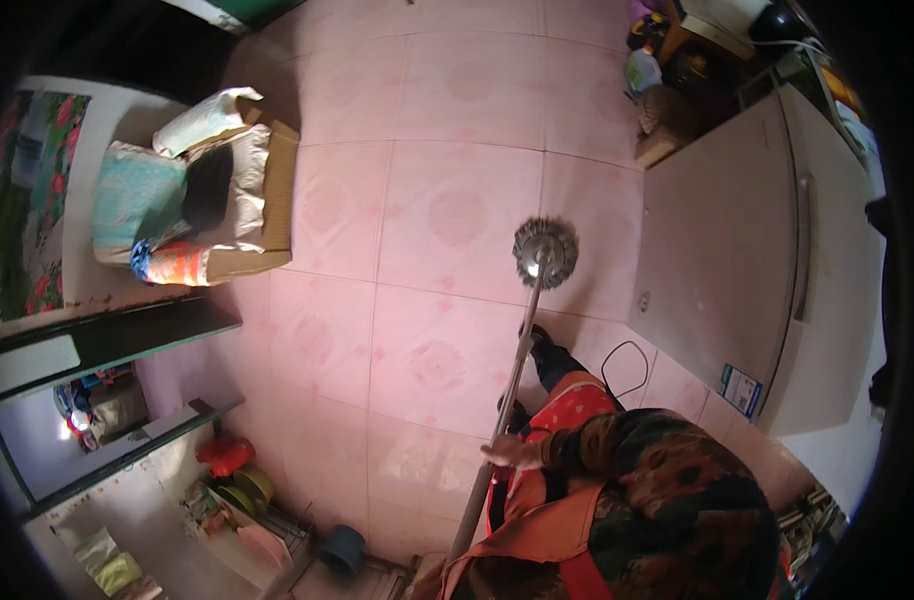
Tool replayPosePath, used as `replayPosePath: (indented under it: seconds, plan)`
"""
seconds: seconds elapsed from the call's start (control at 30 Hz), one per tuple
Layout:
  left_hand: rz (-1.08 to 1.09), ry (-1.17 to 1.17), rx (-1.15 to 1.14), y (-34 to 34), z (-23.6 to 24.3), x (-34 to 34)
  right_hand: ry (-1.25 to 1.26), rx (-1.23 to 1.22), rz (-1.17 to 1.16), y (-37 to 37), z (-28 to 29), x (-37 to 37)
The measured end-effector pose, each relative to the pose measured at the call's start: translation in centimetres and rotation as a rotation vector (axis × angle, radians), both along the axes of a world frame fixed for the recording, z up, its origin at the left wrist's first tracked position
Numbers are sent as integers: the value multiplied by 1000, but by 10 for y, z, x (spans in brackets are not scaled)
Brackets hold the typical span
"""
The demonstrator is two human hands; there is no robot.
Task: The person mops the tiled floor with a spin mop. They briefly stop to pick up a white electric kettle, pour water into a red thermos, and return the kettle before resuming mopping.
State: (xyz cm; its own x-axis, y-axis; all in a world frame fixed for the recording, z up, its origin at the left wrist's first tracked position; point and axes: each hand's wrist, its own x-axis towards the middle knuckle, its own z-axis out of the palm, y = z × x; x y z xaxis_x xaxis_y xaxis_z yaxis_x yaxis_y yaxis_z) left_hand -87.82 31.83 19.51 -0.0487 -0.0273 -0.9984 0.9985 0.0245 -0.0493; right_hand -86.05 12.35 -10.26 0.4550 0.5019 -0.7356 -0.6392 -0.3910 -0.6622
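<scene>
My right hand (514, 452) is wrapped round the upper part of a long metal mop handle (522, 370). The handle slants down and away to a round mop head with grey strands (562, 245), which rests on the pink tiled floor (457, 220). A dark patterned sleeve covers my right arm, and a red and orange apron (567, 405) hangs in front of me. My shoes show beside the handle, close to the mop head. My left hand is out of sight.
A white fridge (717, 230) stands at the right, with a dark cable loop (625, 368) on the floor near it. Bottles and boxes crowd the far right. A cardboard box (279, 195) with sacks sits at the left; a dark bucket (341, 549) stands at the lower left.
</scene>
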Motion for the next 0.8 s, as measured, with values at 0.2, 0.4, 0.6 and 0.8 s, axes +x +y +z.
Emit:
replayPosePath:
  seconds: [0.2, 0.4, 0.6, 0.8]
  plan:
    - [339, -82, -27, -31, -3, -6, 110, 330, -115, -49, 19, 79]
    - [472, -424, -486, -118, -120, 114, -84, -554, -484, -74, -48, 230]
    - [733, -488, -489, -126, -133, 126, -216, -485, -211, -93, -61, 275]
    - [693, -309, -193, -6, -46, -91, 379, 203, 146, 8, -46, 63]
